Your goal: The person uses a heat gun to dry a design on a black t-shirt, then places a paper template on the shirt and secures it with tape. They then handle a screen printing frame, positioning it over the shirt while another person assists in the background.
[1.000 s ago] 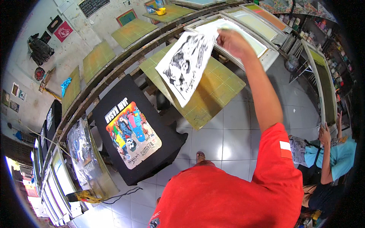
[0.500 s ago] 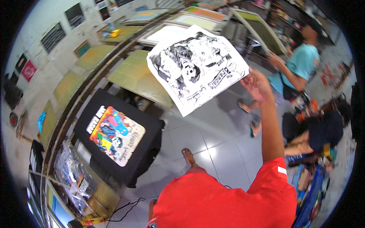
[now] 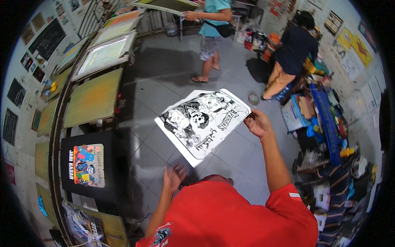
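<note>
My right hand grips one corner of a white printed sheet, thumb on top. Black line drawings of figures and lettering cover the sheet, which hangs in the air in front of me. Beside its near left edge my left hand is raised with the fingers apart, touching nothing. To the left, a black T-shirt with a colourful printed picture lies over a board on the long rack.
Flat boards and framed screens line the rack at left. A co-worker in a light blue shirt carries a frame at the back. Another person in dark clothes bends at the right, near a cluttered blue crate.
My view has turned to the right. The sheet has come lower and nearer in my right hand, and my left hand has come into view. The second person is now standing bent over.
</note>
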